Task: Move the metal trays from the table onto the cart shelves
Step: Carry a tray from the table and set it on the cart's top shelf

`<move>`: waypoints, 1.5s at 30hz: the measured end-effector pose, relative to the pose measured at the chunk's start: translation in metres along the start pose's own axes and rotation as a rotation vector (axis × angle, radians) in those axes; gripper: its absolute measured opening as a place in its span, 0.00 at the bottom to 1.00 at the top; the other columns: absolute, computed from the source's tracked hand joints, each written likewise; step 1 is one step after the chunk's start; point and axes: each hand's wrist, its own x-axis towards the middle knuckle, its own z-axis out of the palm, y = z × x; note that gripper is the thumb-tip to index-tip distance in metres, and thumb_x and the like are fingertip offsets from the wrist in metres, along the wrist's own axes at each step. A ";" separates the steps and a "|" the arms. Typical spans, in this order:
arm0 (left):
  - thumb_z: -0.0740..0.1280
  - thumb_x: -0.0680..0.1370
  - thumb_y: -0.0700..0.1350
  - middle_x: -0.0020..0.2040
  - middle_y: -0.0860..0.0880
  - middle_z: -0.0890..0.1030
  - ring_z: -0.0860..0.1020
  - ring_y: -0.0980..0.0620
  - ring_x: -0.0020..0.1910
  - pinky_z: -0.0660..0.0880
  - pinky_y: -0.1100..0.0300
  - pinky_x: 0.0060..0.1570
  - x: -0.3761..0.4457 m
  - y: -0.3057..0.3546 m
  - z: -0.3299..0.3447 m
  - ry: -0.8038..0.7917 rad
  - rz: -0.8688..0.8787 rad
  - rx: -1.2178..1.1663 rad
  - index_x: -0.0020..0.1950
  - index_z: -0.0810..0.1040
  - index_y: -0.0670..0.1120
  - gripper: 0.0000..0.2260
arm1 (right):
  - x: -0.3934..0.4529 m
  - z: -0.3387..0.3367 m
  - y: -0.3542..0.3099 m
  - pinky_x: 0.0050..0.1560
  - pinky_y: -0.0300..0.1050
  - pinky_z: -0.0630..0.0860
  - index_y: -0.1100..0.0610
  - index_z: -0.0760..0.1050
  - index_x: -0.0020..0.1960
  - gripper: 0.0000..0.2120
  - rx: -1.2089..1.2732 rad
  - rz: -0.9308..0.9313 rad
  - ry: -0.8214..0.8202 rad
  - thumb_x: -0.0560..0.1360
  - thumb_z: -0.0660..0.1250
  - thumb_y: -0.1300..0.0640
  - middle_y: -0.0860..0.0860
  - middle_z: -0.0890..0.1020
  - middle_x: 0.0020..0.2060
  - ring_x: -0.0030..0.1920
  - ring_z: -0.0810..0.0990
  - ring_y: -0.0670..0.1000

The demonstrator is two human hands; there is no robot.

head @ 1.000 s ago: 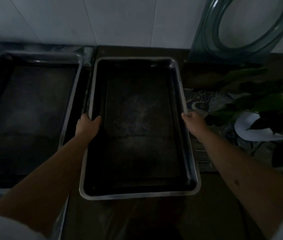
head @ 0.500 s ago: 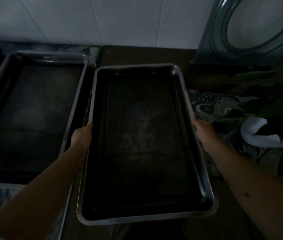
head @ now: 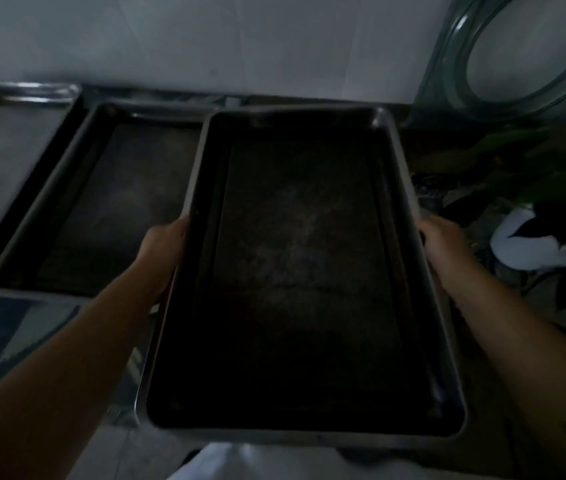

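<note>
Head view shows you holding the metal tray [head: 300, 271] at the centre of the frame. Your left hand [head: 162, 251] has its grip closed on the left rim and your right hand [head: 444, 247] on the right rim. A second tray [head: 101, 206] lies on the surface [head: 447, 150] at middle left, a third tray [head: 14, 133] at upper left. A glass jar [head: 517, 57] stands at upper right.

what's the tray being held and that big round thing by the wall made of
The held rectangular tray looks like metal: a pale grey rolled rim with a dull sheen, and a dark, mottled floor, possibly a coating or wear. The big round green-tinted transparent vessel looks like glass or clear plastic: the white wall shows through it and its edges catch bright highlights.
</note>
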 end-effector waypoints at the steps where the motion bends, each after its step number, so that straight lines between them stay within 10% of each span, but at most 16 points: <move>1: 0.63 0.79 0.57 0.48 0.46 0.84 0.82 0.47 0.42 0.80 0.52 0.44 -0.005 -0.006 -0.005 -0.015 0.032 0.040 0.56 0.83 0.42 0.20 | -0.009 0.003 -0.001 0.48 0.56 0.77 0.63 0.79 0.50 0.15 0.019 0.014 -0.015 0.77 0.62 0.52 0.64 0.81 0.47 0.46 0.80 0.63; 7: 0.60 0.83 0.49 0.36 0.49 0.77 0.75 0.52 0.34 0.72 0.66 0.31 -0.028 -0.058 -0.040 0.104 0.041 0.167 0.43 0.79 0.51 0.12 | -0.033 0.022 -0.004 0.31 0.37 0.75 0.50 0.81 0.35 0.13 0.040 -0.072 -0.046 0.76 0.64 0.50 0.49 0.84 0.34 0.34 0.82 0.47; 10: 0.59 0.84 0.44 0.41 0.43 0.80 0.78 0.45 0.37 0.75 0.61 0.33 -0.049 -0.078 -0.062 0.169 0.042 0.138 0.55 0.81 0.45 0.10 | -0.034 0.050 -0.017 0.25 0.31 0.68 0.54 0.80 0.38 0.13 -0.003 -0.127 -0.114 0.78 0.63 0.53 0.48 0.82 0.33 0.32 0.78 0.47; 14: 0.61 0.82 0.54 0.58 0.35 0.82 0.78 0.40 0.49 0.74 0.55 0.44 -0.082 -0.110 -0.101 0.360 -0.130 -0.007 0.60 0.80 0.36 0.22 | -0.038 0.099 -0.032 0.30 0.37 0.68 0.64 0.79 0.47 0.11 -0.055 -0.235 -0.236 0.78 0.63 0.56 0.58 0.81 0.42 0.37 0.79 0.52; 19: 0.63 0.77 0.60 0.29 0.48 0.82 0.81 0.48 0.35 0.76 0.55 0.37 -0.146 -0.164 -0.154 0.597 -0.266 -0.147 0.34 0.84 0.45 0.22 | -0.070 0.171 -0.046 0.35 0.35 0.73 0.64 0.80 0.48 0.12 -0.158 -0.349 -0.451 0.78 0.62 0.56 0.56 0.81 0.38 0.43 0.78 0.58; 22: 0.65 0.77 0.57 0.30 0.45 0.80 0.78 0.46 0.34 0.75 0.53 0.40 -0.190 -0.202 -0.181 0.716 -0.309 -0.249 0.33 0.81 0.41 0.22 | -0.105 0.215 -0.054 0.44 0.45 0.74 0.63 0.80 0.46 0.13 -0.172 -0.375 -0.570 0.77 0.63 0.54 0.62 0.80 0.41 0.42 0.79 0.57; 25: 0.65 0.80 0.56 0.27 0.49 0.80 0.77 0.50 0.31 0.72 0.58 0.34 -0.229 -0.236 -0.199 0.811 -0.353 -0.295 0.33 0.82 0.43 0.22 | -0.138 0.253 -0.071 0.31 0.28 0.69 0.63 0.78 0.45 0.11 -0.270 -0.480 -0.691 0.78 0.62 0.56 0.56 0.77 0.35 0.33 0.72 0.46; 30: 0.67 0.76 0.61 0.29 0.50 0.83 0.81 0.47 0.35 0.77 0.54 0.39 -0.308 -0.295 -0.244 0.972 -0.398 -0.414 0.33 0.85 0.47 0.21 | -0.231 0.317 -0.100 0.35 0.47 0.68 0.58 0.75 0.32 0.16 -0.265 -0.569 -0.811 0.75 0.64 0.51 0.53 0.76 0.29 0.33 0.74 0.51; 35: 0.65 0.71 0.65 0.34 0.46 0.83 0.82 0.43 0.38 0.79 0.41 0.48 -0.388 -0.345 -0.286 1.098 -0.399 -0.460 0.34 0.85 0.50 0.21 | -0.325 0.369 -0.097 0.33 0.45 0.70 0.60 0.77 0.37 0.16 -0.321 -0.644 -0.960 0.74 0.63 0.48 0.52 0.77 0.31 0.32 0.75 0.50; 45: 0.61 0.80 0.59 0.34 0.42 0.84 0.83 0.41 0.38 0.75 0.53 0.36 -0.478 -0.422 -0.306 1.235 -0.474 -0.460 0.34 0.83 0.43 0.25 | -0.447 0.439 -0.085 0.36 0.47 0.67 0.70 0.75 0.43 0.19 -0.415 -0.892 -1.125 0.79 0.61 0.53 0.68 0.79 0.38 0.35 0.74 0.56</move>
